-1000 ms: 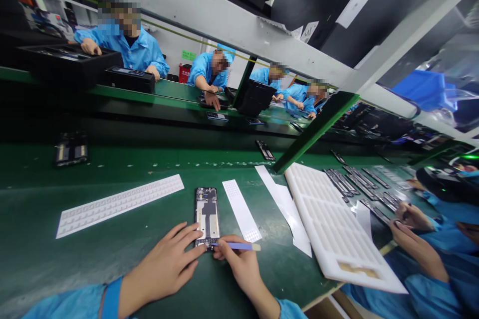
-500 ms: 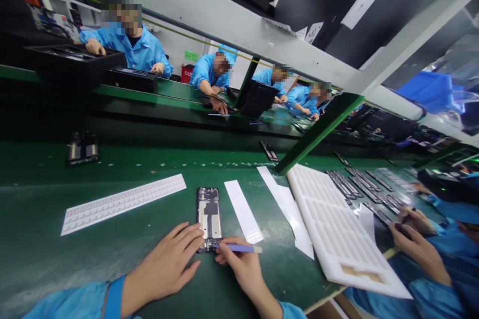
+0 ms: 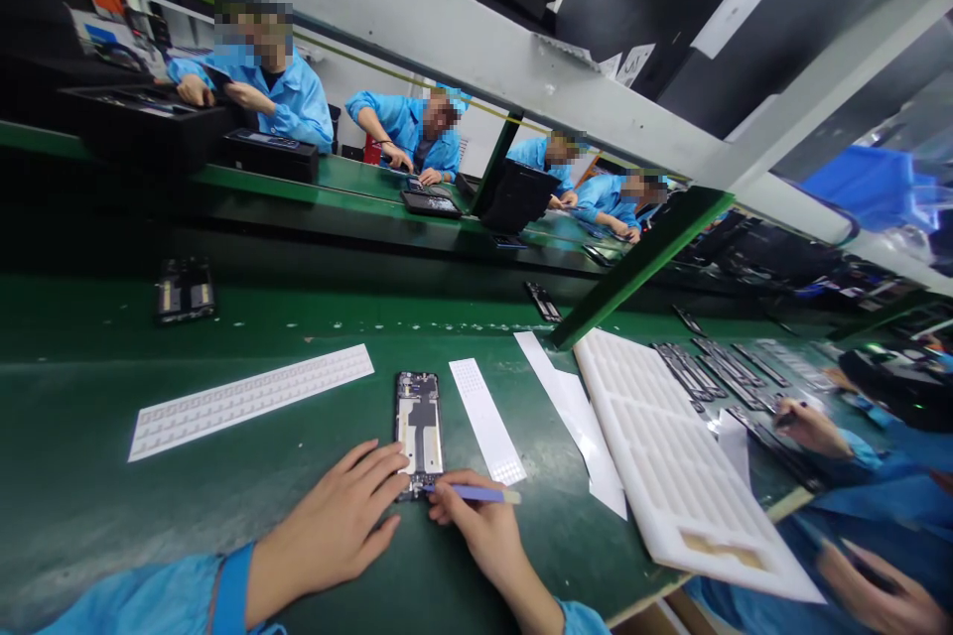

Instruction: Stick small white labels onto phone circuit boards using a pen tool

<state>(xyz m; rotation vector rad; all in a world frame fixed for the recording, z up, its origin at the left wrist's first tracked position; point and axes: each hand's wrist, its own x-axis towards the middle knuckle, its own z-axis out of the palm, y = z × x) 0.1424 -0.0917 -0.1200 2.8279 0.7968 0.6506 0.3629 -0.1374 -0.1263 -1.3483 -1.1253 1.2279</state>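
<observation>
An opened phone body point(image 3: 424, 427) lies flat on the green bench, its inner parts facing up. My left hand point(image 3: 335, 516) rests at its lower left with the fingers stretched out and the fingertips touching its edge. My right hand point(image 3: 476, 521) is closed in a pinch around slim purple tweezers point(image 3: 480, 494). Their tip points left onto the phone's lower end, where small parts are too fine to make out. A white sticker sheet point(image 3: 483, 417) lies just right of the phone, and a longer sheet with rows of small pieces point(image 3: 253, 402) lies to the left.
A white foam tray point(image 3: 670, 446) and white papers point(image 3: 573, 417) lie to the right. Beyond are several phone bodies point(image 3: 730, 367) and a co-worker's hands point(image 3: 815, 432). A slanted green post point(image 3: 640, 268) rises behind. Another phone body point(image 3: 185, 290) lies back left. Several co-workers sit opposite.
My hands, the tweezers and the phone stay nearly in place. The co-worker at right has moved their hands apart. Across the bench, one person has drawn an arm back and another has raised a hand.
</observation>
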